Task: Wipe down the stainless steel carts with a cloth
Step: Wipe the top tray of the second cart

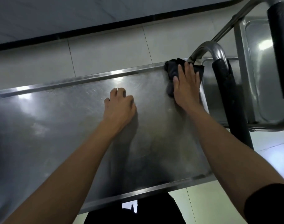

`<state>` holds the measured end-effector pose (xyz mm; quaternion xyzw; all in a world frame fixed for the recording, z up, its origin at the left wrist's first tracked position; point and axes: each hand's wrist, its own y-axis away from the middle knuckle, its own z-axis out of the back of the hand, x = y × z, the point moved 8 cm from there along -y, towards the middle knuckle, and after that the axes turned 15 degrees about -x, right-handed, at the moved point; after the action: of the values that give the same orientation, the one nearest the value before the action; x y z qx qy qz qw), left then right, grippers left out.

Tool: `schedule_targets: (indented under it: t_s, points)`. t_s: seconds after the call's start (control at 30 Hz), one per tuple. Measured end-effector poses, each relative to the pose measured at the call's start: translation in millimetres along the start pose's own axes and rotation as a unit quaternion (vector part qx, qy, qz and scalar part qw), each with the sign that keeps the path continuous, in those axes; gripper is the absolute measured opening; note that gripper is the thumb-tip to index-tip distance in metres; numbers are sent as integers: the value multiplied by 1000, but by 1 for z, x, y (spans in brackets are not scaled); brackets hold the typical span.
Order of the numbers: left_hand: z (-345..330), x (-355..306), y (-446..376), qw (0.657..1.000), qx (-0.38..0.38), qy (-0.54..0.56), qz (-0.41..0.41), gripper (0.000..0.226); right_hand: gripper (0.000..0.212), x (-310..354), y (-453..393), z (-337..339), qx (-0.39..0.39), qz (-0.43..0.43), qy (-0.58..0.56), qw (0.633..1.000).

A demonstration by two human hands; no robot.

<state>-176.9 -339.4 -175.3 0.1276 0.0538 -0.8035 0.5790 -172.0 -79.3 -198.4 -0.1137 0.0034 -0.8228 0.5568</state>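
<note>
A stainless steel cart top (57, 126) fills the middle of the view, with a raised rim along its far and near edges. A dark cloth (172, 70) lies bunched in the top's far right corner, at the foot of the cart's steel handle (217, 47). My right hand (186, 88) presses flat on the cloth with straight fingers. My left hand (120, 105) rests on the bare steel near the middle, propped on bent fingertips and holding nothing.
A second steel cart (257, 78) stands just to the right, its handle wrapped in black foam (278, 46). Another black foam grip (226, 94) runs down between the two carts. Pale floor tiles and a dark baseboard (89, 32) lie beyond the far rim.
</note>
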Motion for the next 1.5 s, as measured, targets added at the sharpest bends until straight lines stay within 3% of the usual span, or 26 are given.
schedule_targets:
  t_s: [0.3,0.53,0.7,0.87,1.13,1.33,1.5]
  points:
    - [-5,-4,6,997,25,-54,-53,38,58,-4,28,2,-12,1,-6,1000]
    - [5,7,14,998,19,13,-60,37,63,37,82,2,20,-3,-37,999]
    - [36,76,53,997,-59,49,22,39,65,100,104,-10,35,34,-25,998]
    - [52,152,92,993,-59,20,96,38,61,192,129,-26,33,107,-25,993]
    - [62,209,122,990,-84,33,110,36,58,324,179,-48,67,201,-48,976]
    - [60,205,118,992,-87,51,71,36,57,317,181,-45,81,207,-69,973]
    - [51,168,102,994,-88,57,34,35,55,275,173,-35,60,143,-71,985]
